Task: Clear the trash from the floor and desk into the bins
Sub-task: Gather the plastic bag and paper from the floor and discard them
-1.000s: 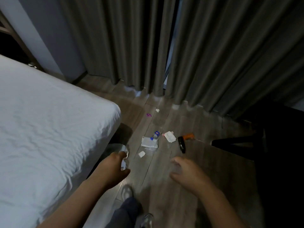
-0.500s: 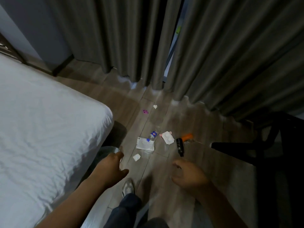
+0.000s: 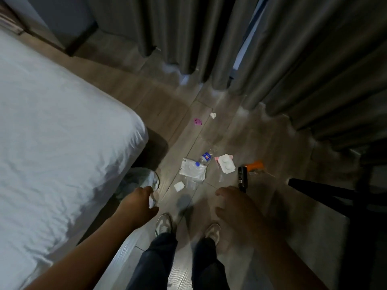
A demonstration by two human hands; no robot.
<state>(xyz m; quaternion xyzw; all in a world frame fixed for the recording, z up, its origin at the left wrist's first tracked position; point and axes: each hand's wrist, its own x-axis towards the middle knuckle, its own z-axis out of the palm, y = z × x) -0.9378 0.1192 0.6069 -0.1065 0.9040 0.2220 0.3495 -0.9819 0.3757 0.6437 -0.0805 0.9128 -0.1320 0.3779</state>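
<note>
Litter lay scattered on the wooden floor [image 3: 272, 206] between the white bed [image 3: 62, 132] and the grey curtains [image 3: 303, 59]. The main cluster comprised a flat white packet [image 3: 191, 169], a crushed clear bottle [image 3: 206, 158] with a blue label resting against the packet's far edge, and a white blister pack [image 3: 226, 165] with pink corners just beside the bottle. A small white scrap [image 3: 179, 186] lay just on the near side of the packet. To the right a black tube [image 3: 242, 177] lay lengthwise, an orange item [image 3: 254, 164] close at its far end; contact between them could not be determined. A pink scrap [image 3: 197, 121] and a white crumb [image 3: 213, 115] lay near each other towards the curtains, well apart from the cluster.

The left hand [image 3: 136, 206] had its fingers curled on the rim of a translucent plastic bag [image 3: 140, 178], which hung at the corner of the bed. The small white scrap lay near that hand, to its right, not touching. The right hand [image 3: 236, 208] was blurred, loosely curled and held nothing. The near end of the black tube appeared just beyond its knuckles. Two shoes [image 3: 163, 223] stood on the floor between the hands. A black chair [image 3: 335, 197] stood at the right.
</note>
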